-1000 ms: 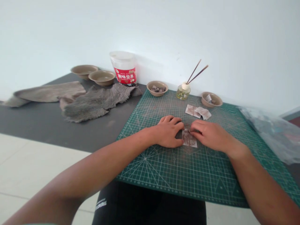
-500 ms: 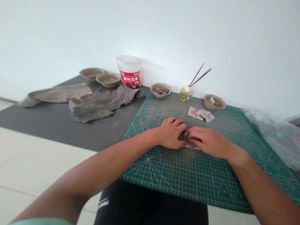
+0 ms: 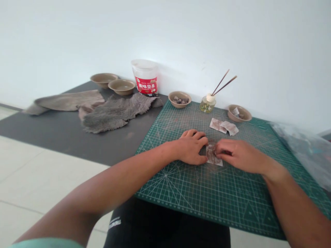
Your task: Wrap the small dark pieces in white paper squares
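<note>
A small white square (image 3: 212,157) smeared with brown lies on the green cutting mat (image 3: 191,193). My left hand (image 3: 192,148) rests on the mat with its fingers spread, thumb and fingertips at the square's left edge. Over the square's right side, my right hand (image 3: 236,155) has its fingertips pinched together. Whatever is between them is hidden by the fingers. Farther back on the mat lie two more brown-smeared white pieces, a left one (image 3: 217,125) and a right one (image 3: 231,128), overlapping where they meet.
Behind these stand a bowl of brownish lumps (image 3: 178,103), a reed diffuser (image 3: 207,105) and a bowl with white scraps (image 3: 239,119). Left are two bowls, a white tub (image 3: 146,81) and a ragged grey hide (image 3: 111,115). A clear plastic bag (image 3: 305,148) lies right.
My right hand has moved to the right across the square, so more of its smeared surface shows. My left hand stays in place. The whole view has shifted slightly.
</note>
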`<state>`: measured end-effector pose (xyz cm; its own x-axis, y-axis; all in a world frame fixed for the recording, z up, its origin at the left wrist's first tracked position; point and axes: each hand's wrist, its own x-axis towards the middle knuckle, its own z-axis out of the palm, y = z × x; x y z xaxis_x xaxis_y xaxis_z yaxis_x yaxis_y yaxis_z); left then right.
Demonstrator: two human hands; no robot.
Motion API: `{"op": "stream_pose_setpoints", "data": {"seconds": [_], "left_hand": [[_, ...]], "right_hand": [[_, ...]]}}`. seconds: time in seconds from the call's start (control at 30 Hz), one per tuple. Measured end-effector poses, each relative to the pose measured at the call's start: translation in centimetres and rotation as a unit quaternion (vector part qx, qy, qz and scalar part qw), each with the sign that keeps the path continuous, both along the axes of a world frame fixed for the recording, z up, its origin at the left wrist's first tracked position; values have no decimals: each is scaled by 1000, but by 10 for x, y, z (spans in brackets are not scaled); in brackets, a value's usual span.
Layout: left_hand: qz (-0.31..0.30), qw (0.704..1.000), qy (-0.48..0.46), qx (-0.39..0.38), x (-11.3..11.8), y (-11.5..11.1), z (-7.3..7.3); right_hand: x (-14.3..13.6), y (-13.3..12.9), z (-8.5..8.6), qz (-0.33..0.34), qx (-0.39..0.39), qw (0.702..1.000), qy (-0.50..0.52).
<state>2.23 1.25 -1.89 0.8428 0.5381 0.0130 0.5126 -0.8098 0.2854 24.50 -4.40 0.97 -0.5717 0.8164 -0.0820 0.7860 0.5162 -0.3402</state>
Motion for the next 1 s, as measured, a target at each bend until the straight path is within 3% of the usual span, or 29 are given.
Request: {"op": "stream_pose_setpoints", "data": {"seconds": [0.07,0.23,0.4,0.53,0.6,0.7,0.9,1.0], "left_hand": [[-6,1000,2,-4,0,0,0],[-1,1000,-6,6,0,0,-1],[-10,1000,-8,-8,0,1,-1],[-8,1000,-10,5,0,1,-1],[-6,1000,-10,9,0,1,0],[-10,1000,-9,7,-1,0,0],[-9,1000,-8,9,-1,1,1],[-9,1000,-4,0,-1,1,1]], "right_hand": [[-1,-1,0,15,-6,1000,10],[1,0,0,-42,63,996,-38],[-2,-4,2,14,18,1000,-20],[-2,-3,2,-46,76,995,-45],[0,-3,3,-51,56,996,-45],[-2,-5,3,-4,-3,1000,-8],[-4,-4,1,-66,56,996,-17],[-1,-4,3,-20,-5,1000,-9]]}}
